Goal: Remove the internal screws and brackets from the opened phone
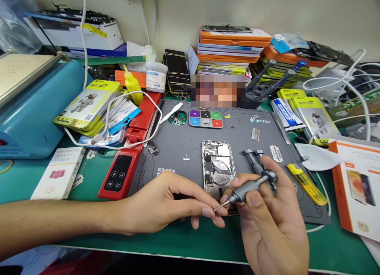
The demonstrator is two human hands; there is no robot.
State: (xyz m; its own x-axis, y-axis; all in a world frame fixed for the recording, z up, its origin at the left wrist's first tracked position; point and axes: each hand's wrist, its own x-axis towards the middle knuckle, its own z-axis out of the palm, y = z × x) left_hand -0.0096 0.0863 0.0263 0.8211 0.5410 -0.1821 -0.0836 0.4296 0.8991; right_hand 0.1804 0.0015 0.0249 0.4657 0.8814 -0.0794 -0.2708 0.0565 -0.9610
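The right hand grips the screwdriver; the left hand meets its tip (pinching or just touching, I can't tell). Tip-handling seems the step, calling for steadiness next. The opened phone lies beyond, on the mat.

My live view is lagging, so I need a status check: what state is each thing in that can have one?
Right hand: closed around the screwdriver
Screwdriver: held slanted, tip down
Left hand: fingertips at the screwdriver's tip; grip unclear
Phone: opened, inner parts exposed, lower end partly hidden
Red device: display dark
White cable plug: loose, unplugged
Paste tub: upright
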